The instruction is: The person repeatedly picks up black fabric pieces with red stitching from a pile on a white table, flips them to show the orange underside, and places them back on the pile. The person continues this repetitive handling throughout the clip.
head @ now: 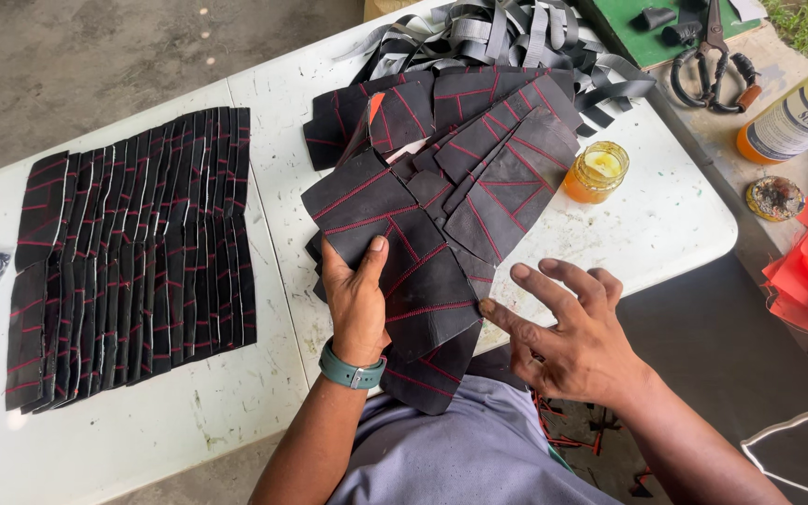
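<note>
1. Two hands at work over a white table (142, 430), near its front edge.
2. Left hand (355, 304) closed on a fanned stack of black panels (423, 201), thumb on top, fingers hidden beneath; teal watch (353, 372) at the wrist.
3. Right hand (568, 327) open, fingers spread, holding nothing, forefinger tip touching the lowest panel's right edge.
4. Stack lying partly on the table, partly overhanging toward the lap, just right of the table's middle seam.
5. Panels: thin, flat, matt black with red stitch lines; probably light, flexible yet springy, likely to slide over one another when fanned. Best grip judged at the lower edge, pinched thumb over fingers, as now; a loose hold risks the fan slipping apart.
6. Second lot of panels (133, 257) laid out in neat overlapping rows on the left of the table, well apart from the hands.
7. Grey straps (516, 37) heaped at the far edge; small jar (597, 172) of amber stuff just right of the stack.
8. Scissors (713, 61), bottle (797, 117) and red scraps (801, 271) on a second surface to the right.
9. Tabletop scuffed and stained; bare concrete floor (95, 56) beyond, daylight, grass at the upper right corner.
</note>
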